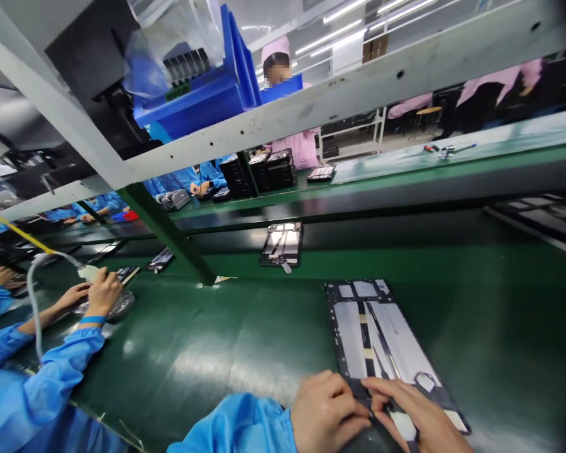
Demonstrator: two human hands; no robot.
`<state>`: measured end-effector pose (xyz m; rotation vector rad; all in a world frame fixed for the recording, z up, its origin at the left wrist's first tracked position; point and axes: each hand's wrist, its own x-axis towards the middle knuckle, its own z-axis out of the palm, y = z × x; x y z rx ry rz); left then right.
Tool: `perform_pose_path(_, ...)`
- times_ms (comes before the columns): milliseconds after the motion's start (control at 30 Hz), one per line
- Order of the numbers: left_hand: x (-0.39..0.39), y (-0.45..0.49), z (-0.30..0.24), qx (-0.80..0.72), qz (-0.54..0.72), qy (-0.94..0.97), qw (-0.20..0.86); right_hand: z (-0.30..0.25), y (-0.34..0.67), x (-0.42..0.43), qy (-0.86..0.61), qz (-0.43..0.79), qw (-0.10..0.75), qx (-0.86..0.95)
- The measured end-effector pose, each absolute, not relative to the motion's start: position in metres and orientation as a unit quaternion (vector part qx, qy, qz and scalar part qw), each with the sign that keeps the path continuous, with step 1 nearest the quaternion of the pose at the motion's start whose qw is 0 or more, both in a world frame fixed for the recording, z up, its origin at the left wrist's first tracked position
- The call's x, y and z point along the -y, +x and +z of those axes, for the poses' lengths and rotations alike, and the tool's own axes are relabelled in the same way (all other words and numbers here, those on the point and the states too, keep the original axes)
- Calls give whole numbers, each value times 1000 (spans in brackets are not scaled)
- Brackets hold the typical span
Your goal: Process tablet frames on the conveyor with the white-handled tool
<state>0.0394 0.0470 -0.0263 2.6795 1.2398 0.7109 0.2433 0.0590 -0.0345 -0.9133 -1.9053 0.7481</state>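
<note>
The open-backed device (403,340) lies on the green bench (226,333), internals exposed and no cover on its upward face, hence judged part-done; at its near end the left hand (327,409) and right hand (417,412) meet with grip narrow, though what either pinches cannot be told. A smaller opened unit (283,244) lies farther back. Beyond: a co-worker's blue sleeve (51,384) at left, a pale overhead frame (311,113) carrying a blue bin (198,104), and ceiling lights (342,11).
</note>
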Motion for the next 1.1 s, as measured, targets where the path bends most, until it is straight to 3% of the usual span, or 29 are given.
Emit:
perform_pose_path(133,-42,31,-6,-349,236,906,-39,-24,248,-60,-349,308,385,797)
perform_pose_path(667,-51,12,5,-274,188,942,-47,1,246,-56,-385,333,361,781)
perform_pose_path(1100,-46,19,-1,-320,171,931,-32,19,257,-58,-402,380,355,754)
